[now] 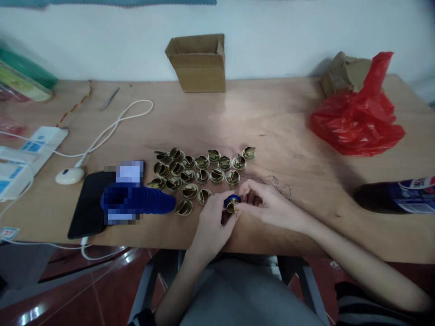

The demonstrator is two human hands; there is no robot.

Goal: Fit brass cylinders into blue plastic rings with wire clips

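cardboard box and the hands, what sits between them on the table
In the head view, bare wood lies below the cardboard box, then rows of brass pieces just ahead of the left hand and right hand.

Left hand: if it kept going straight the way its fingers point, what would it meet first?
The left hand points up-right at the blue cap it already touches; just past that, the right hand fingers. Depth is unclear.
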